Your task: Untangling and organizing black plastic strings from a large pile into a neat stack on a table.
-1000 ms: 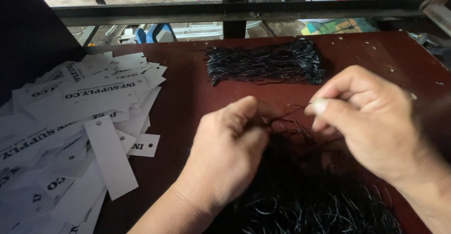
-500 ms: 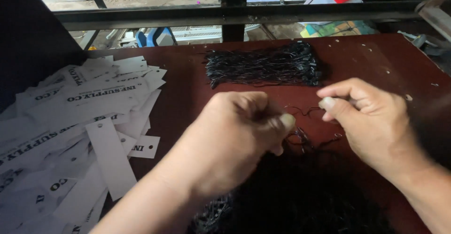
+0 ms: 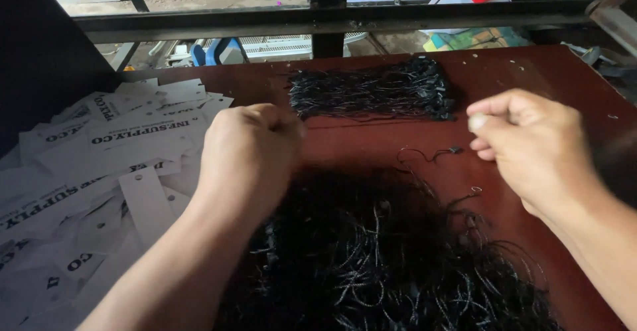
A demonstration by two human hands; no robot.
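Black tangled cords (image 3: 398,264) lie heaped nearest us on the reddish-brown surface (image 3: 531,72). Above the heap, our left hand (image 3: 249,152) is clenched; whether it pinches a strand we cannot tell. Our right hand (image 3: 531,148) is closed, thumb to forefinger. One loose looped cord (image 3: 428,154) lies between them. White paper tags (image 3: 99,165) spread left. Farther off rests a straightened cord bundle (image 3: 371,92).
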